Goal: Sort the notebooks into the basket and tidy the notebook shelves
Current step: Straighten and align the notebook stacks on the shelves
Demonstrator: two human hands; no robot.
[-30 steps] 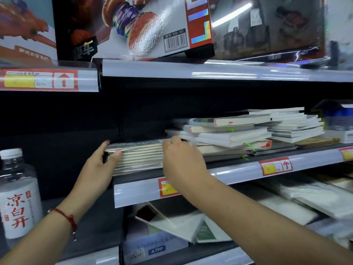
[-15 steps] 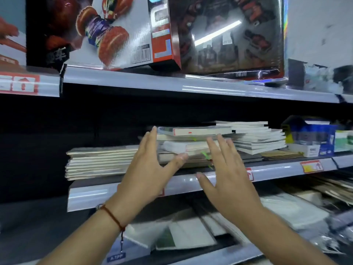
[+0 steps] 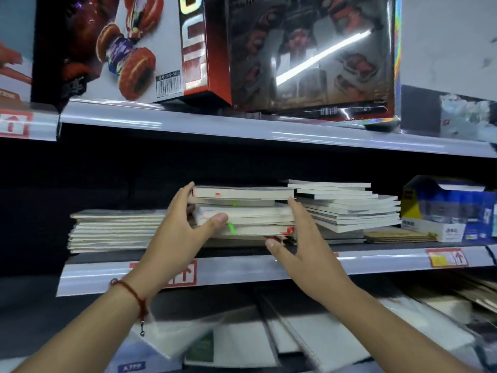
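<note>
1. White-paged notebooks lie in three piles along the middle shelf (image 3: 269,267) in the head view: a left stack (image 3: 115,230) of thin ones, a middle stack (image 3: 250,214) of thicker ones, and a right stack (image 3: 347,205) that fans out unevenly
2. The left hand (image 3: 174,232) is at the left end of the middle stack, fingers (image 3: 183,196) straight and held together against the stack's side, thumb stretched across the front page edges
3. The right hand (image 3: 309,249) is at the stack's right end, fingers straight and close together along that side, thumb spread low near the bottom front corner; whether it presses the pile I cannot tell
4. A red cord bracelet (image 3: 134,294) circles the left wrist
5. The middle stack shows green and red marks on its page edges
6. A flat brown item lies under the right stack's far edge, and a blue and white carton (image 3: 449,211) stands just beside it
7. Toy boxes (image 3: 188,49) fill the upper shelf, and red price labels (image 3: 446,257) sit on the shelf rail
8. Below, more flat notebooks (image 3: 242,343) lie tilted on the lower shelf; no basket can be made out
</note>
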